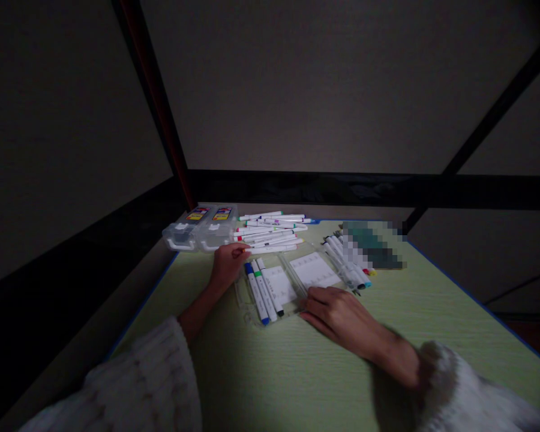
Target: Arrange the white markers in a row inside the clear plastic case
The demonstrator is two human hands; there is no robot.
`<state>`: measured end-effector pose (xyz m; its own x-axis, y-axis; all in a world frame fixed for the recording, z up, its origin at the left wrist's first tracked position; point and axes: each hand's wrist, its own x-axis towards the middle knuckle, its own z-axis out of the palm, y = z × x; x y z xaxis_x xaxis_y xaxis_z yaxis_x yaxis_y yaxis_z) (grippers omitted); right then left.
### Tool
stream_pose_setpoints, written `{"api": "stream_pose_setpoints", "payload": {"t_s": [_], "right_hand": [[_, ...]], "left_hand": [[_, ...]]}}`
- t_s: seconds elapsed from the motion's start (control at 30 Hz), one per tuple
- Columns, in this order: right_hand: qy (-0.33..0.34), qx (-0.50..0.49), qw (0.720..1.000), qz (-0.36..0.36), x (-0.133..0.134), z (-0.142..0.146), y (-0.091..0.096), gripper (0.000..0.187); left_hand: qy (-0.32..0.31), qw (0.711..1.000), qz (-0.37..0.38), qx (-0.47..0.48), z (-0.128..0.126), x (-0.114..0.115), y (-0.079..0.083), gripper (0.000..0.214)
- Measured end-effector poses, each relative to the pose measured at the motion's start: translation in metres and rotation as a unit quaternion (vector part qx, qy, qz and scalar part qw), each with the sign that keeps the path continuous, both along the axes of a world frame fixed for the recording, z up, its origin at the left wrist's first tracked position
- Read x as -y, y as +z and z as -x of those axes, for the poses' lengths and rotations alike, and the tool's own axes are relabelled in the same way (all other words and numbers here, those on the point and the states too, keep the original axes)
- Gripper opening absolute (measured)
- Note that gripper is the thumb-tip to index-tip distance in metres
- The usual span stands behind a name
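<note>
My left hand pinches the end of a white marker at the near side of a loose pile of markers. In front of me lies an opened clear plastic case with white printed sheets in it. Three markers with blue, green and black caps lie side by side in its left half. With fingers curled together, my right hand grips the case's near edge by the middle fold; the fingertips are partly hidden.
Two clear plastic boxes with handles and colourful labels stand at the table's back left. More markers lie in a bunch right of the case, beside a pixelated dark green flat object. The pale green table has a blue edge.
</note>
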<state>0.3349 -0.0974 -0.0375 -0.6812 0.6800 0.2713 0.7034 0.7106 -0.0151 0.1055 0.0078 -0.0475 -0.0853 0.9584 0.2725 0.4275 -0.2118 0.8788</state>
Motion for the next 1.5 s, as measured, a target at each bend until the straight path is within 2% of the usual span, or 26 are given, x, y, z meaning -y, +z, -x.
{"api": "stream_pose_setpoints", "payload": {"t_s": [0.33, 0.57, 1.5], "right_hand": [[-0.005, 0.017, 1.0, 0.007, 0.0001, -0.0003, -0.0005, 0.02], [-0.001, 0.007, 1.0, 0.005, -0.0006, -0.001, -0.0013, 0.021], [0.0, -0.006, 1.0, 0.005, 0.0004, -0.0006, -0.0004, 0.025]], "left_hand": [[0.002, 0.993, 0.009, 0.116, 0.0018, -0.0034, -0.0018, 0.015], [0.011, 0.991, 0.022, 0.13, -0.0002, 0.0, 0.0026, 0.014], [0.004, 0.983, 0.037, 0.18, 0.0002, -0.001, -0.002, 0.031]]}}
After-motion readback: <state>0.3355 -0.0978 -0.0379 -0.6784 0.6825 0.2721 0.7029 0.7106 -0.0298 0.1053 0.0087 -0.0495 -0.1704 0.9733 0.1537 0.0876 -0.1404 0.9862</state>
